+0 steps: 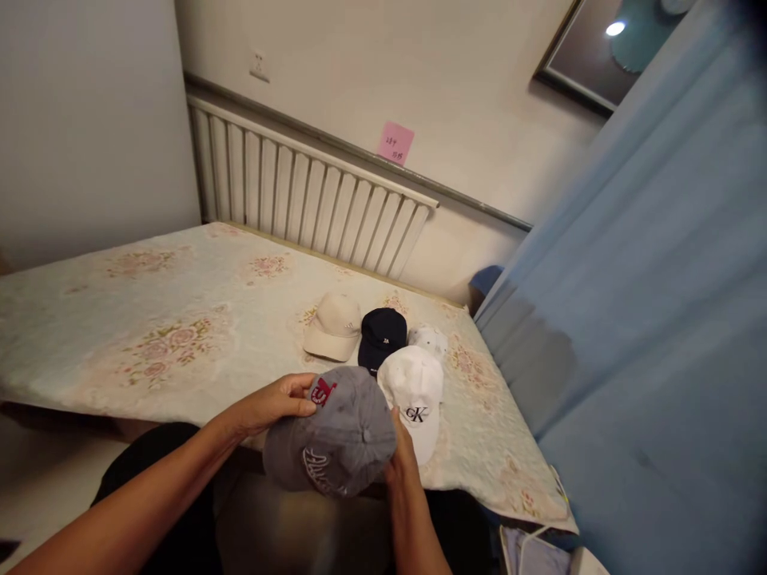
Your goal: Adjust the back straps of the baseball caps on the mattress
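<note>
I hold a grey baseball cap (pixel 344 435) with a red emblem and white lettering above the near edge of the bed. My left hand (pixel 272 403) grips its left side near the red emblem, fingers closed on the fabric. My right hand (pixel 400 461) clasps the cap's right side, thumb up along the crown. Just beyond lie a white cap (pixel 413 395) with a black logo, a navy cap (pixel 382 335), a beige cap (pixel 334 326) and another white cap (pixel 430 339), partly hidden.
The caps rest on a bed with a pale floral cover (pixel 168 319). A white slatted headboard (pixel 311 196) stands against the far wall, with a pink note (pixel 395 143) above it. A blue curtain (pixel 647 335) hangs close on the right.
</note>
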A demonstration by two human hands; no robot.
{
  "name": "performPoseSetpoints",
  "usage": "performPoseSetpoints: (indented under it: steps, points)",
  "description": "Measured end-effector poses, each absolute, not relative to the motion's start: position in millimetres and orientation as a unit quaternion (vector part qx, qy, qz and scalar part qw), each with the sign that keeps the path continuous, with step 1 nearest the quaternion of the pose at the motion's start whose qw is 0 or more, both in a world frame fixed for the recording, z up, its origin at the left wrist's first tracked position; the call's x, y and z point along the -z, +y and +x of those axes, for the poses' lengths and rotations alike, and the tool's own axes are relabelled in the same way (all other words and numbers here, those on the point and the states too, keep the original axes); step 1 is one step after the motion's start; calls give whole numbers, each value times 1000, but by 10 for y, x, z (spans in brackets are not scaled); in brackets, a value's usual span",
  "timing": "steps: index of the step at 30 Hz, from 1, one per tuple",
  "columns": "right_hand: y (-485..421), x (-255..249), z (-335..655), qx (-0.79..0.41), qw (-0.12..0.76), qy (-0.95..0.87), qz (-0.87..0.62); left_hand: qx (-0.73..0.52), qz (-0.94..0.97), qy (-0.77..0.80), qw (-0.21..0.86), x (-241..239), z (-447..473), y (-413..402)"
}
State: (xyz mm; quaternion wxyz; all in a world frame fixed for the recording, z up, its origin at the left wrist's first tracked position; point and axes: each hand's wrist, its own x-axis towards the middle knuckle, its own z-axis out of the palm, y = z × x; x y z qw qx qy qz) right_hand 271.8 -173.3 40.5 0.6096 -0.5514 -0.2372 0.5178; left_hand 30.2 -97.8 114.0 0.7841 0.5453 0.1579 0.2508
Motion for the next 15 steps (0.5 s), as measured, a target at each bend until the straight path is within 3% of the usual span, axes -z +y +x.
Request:
performPoseSetpoints:
  steps: [6, 15]
  points:
    - [-1833, -759, 2663, -504, 538, -266, -621, -226, 539, 150, 798, -1107, 322, -1091]
    - [-1862, -814, 2616, -566, 637, -295, -431, -180, 544, 206, 793, -1143, 215, -1236]
